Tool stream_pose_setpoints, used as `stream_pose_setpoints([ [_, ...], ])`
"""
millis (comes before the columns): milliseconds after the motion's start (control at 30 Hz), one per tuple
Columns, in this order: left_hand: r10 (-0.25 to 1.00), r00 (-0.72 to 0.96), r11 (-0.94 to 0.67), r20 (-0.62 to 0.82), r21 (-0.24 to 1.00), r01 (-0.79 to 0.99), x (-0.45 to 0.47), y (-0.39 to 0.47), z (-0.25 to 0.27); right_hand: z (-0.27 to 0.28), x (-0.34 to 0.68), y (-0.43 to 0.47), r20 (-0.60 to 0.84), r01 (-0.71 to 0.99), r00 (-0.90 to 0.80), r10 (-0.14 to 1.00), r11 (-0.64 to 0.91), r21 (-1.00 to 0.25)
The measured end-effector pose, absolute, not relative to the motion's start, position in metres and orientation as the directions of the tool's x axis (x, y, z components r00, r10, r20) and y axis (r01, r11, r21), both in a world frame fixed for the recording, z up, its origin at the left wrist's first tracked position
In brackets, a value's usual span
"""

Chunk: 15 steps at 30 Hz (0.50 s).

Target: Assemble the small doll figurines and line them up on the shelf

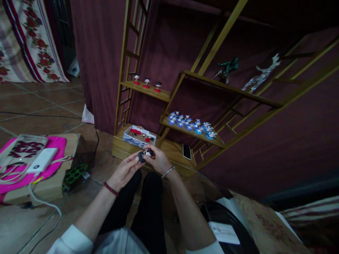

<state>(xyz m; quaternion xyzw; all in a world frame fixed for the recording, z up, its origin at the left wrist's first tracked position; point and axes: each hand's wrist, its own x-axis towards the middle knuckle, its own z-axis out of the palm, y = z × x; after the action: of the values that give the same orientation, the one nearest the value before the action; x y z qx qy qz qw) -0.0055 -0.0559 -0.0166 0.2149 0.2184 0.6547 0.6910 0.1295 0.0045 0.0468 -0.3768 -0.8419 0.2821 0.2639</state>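
Between my two hands, above my knees, is a small dark-haired figurine (149, 152) with a dark round base (141, 157). My left hand (127, 170) pinches the base, its flat underside tilted toward me. Fingers of my right hand (160, 161) close around the figurine's head. Whether base and figurine are joined cannot be made out. Just beyond my hands, an open patterned box (137, 141) holds red round pieces and several small figurine parts. Three similar figurines on red bases, one of them a middle figurine (146, 83), stand on the upper left shelf (150, 91).
Several blue-and-white figurines (189, 123) stand on the middle shelf. A phone (186, 151) lies on the lower ledge. Higher up are a green sculpture (228, 68) and a clear one (262, 74). Left, a white power bank (43, 160) with a cable rests on pink cloth (59, 144).
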Motion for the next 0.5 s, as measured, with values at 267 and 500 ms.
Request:
stream_pose_setpoints([
  [267,0.999,0.031,0.044,-0.033,0.594,-0.803,-0.0048,-0.0554,-0.0183,0.0480,0.1285,0.0035,0.247,0.490,-0.576,0.779,0.571,-0.659],
  [500,0.999,0.020,0.044,-0.048,0.592,-0.805,-0.0038,-0.0564,-0.0198,0.0440,0.1277,0.0040,0.239,0.457,-0.583,0.777,0.557,-0.694],
])
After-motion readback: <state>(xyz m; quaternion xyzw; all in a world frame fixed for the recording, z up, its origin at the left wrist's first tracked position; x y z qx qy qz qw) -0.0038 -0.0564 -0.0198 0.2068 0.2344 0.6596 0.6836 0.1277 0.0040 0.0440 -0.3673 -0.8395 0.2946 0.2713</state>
